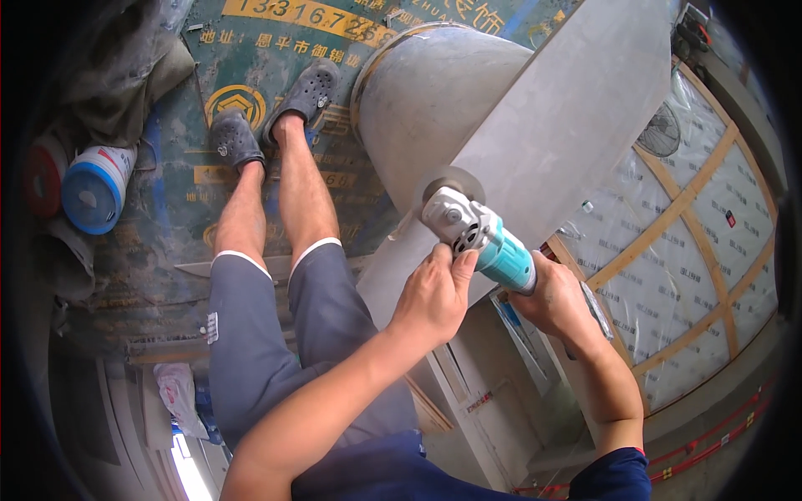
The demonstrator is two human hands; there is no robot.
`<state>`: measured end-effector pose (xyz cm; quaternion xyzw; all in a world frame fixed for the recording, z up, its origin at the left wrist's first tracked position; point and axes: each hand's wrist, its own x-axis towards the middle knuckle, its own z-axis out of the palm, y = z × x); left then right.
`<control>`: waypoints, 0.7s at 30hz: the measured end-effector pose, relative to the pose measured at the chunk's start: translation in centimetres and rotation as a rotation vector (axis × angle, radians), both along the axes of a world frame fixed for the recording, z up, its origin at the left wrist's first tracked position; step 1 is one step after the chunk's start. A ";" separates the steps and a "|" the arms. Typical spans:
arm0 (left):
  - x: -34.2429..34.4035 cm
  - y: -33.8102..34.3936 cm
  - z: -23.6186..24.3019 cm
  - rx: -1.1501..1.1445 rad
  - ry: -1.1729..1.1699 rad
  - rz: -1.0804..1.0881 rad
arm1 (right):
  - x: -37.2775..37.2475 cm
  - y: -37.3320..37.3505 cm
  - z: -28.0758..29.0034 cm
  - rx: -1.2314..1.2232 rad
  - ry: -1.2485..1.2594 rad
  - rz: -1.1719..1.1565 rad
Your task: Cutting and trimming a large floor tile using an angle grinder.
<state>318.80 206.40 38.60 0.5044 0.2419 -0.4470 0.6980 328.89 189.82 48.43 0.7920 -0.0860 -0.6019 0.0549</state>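
My right hand is wrapped round the rear body of a teal and grey angle grinder. My left hand grips it closer to the head, thumb raised along its side. The grinder's disc lies at the edge of a long, flat grey slab, blurred where they meet; whether it touches is hard to tell. Behind the slab is a large grey cylindrical drum, partly covered by it.
My legs in grey clogs stretch over a green printed board. At left are buckets and dark cloth. A wrapped, wood-strapped panel and fan are at right; a plastic bag is lower left.
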 end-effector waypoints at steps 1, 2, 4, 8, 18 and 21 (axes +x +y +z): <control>-0.4 0.1 0.2 -0.005 0.018 0.005 | -0.1 0.1 0.1 0.011 0.020 0.010; -0.8 0.1 0.4 -0.010 0.016 0.006 | -0.3 0.1 0.3 0.022 0.041 0.020; -1.7 0.4 0.8 -0.024 0.058 0.020 | -1.4 -0.6 0.4 0.009 0.105 0.093; -1.9 0.5 0.9 -0.005 0.018 0.040 | -1.0 -0.2 0.3 -0.019 0.131 0.104; 8.0 -1.3 0.1 0.011 -0.181 0.038 | 4.6 0.7 2.0 -0.069 -0.187 -0.191; 8.6 -1.0 3.5 -0.033 -0.190 0.113 | 4.2 -0.3 4.7 0.024 -0.290 -0.324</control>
